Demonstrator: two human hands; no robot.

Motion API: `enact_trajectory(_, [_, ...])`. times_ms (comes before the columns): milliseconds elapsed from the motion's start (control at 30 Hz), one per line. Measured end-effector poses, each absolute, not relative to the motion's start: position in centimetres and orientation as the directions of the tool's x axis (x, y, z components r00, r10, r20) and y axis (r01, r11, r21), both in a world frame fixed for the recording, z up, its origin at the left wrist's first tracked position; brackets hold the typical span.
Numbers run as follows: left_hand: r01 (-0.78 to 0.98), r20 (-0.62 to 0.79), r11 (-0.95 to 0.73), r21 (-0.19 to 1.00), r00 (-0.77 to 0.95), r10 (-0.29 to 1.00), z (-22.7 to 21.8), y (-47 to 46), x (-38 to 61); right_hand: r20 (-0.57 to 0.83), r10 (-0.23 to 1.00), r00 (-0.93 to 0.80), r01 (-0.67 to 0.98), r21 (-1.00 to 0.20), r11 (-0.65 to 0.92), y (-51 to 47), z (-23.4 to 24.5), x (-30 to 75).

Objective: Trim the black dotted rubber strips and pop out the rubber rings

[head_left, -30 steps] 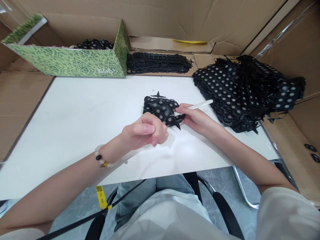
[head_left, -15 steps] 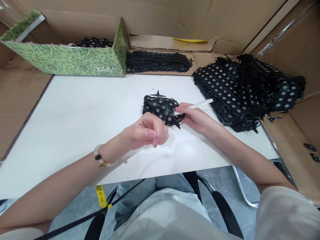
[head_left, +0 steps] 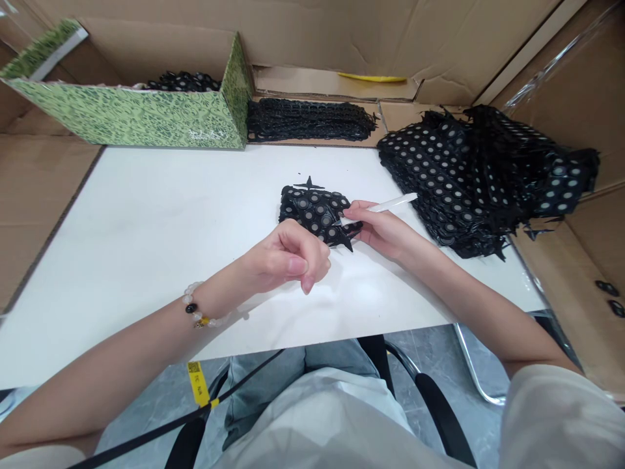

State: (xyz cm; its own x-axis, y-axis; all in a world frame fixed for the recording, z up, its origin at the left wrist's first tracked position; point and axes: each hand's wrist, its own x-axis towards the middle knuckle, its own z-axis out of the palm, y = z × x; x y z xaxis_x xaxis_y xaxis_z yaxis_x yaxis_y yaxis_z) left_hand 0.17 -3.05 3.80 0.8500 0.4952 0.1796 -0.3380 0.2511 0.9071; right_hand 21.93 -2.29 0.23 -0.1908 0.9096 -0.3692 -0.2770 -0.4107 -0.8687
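My right hand (head_left: 378,228) is closed around a slim white craft knife (head_left: 390,203), its narrow tip pointing left over a black sheet piece (head_left: 312,207) dotted with grey round spots. That piece lies on the white table, with pointed black spikes at its upper edge and lower right corner. My left hand (head_left: 297,257) is curled into a fist just in front of the piece and covers its lower left part. What the left fingers hold, if anything, is hidden. A beaded bracelet (head_left: 191,307) circles the left wrist.
A green patterned box (head_left: 146,117) holding dark dotted pieces (head_left: 183,82) stands at the back left. Beside it lies a stack of black netted strips (head_left: 312,120). A large heap of dotted black sheets (head_left: 449,176) covers the right side. Cardboard walls (head_left: 342,32) enclose the table (head_left: 161,215).
Very little differs. The fingers of my left fist have shifted slightly, while my right hand, the craft knife and the black piece stay where they were.
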Motion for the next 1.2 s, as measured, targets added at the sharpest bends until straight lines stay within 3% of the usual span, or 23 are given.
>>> enact_trajectory(100, [-0.305,0.141,0.249,0.919,0.844,0.517,4.0,-3.0,0.2,-0.368,0.909,-0.198,-0.271,-0.870,-0.411,-2.3,0.2,22.0])
enact_trajectory(167, [-0.270,0.074,0.238,0.933,0.791,0.607,4.3,-2.7,0.2,-0.356,0.914,-0.196,-0.284,-0.871,-0.400,-2.3,0.1,22.0])
enact_trajectory(267, [-0.207,0.016,0.110,0.972,0.526,0.850,4.1,-1.5,-0.1,-0.305,0.935,-0.182,-0.325,-0.879,-0.350,-2.3,0.2,22.0])
enact_trajectory(367, [0.051,0.038,-0.055,0.997,0.294,0.955,2.9,0.1,-0.8,-0.253,0.954,-0.158,-0.357,-0.887,-0.294,-2.5,0.5,22.0])
enact_trajectory(467, [0.312,-0.078,-0.056,0.948,0.400,0.913,1.4,0.8,-1.4,-0.213,0.967,-0.137,-0.362,-0.898,-0.249,-2.7,1.0,22.0])
enact_trajectory(567, [0.306,-0.136,-0.037,0.951,0.522,0.842,0.7,0.1,-1.0,-0.155,0.980,-0.121,-0.341,-0.921,-0.188,-2.8,1.1,21.9])
enact_trajectory(700, [0.149,-0.022,-0.051,0.988,0.454,0.891,0.9,-1.2,0.2,-0.037,0.996,-0.079,-0.256,-0.965,-0.056,-2.8,0.7,21.9])
enact_trajectory(867, [0.104,0.127,-0.171,0.980,0.338,0.932,0.3,-1.0,0.3,0.206,0.978,-0.002,0.018,-0.978,0.206,-2.9,0.6,22.1])
enact_trajectory(1100, [0.220,0.304,-0.376,0.900,0.300,0.904,-0.1,-0.6,-0.3,0.191,0.981,-0.016,0.094,-0.977,0.192,-3.6,1.1,21.8])
enact_trajectory(1200, [0.217,0.273,-0.356,0.909,0.338,0.901,0.2,-1.0,-0.2,0.212,0.977,0.008,0.117,-0.971,0.210,-3.7,1.1,21.8])
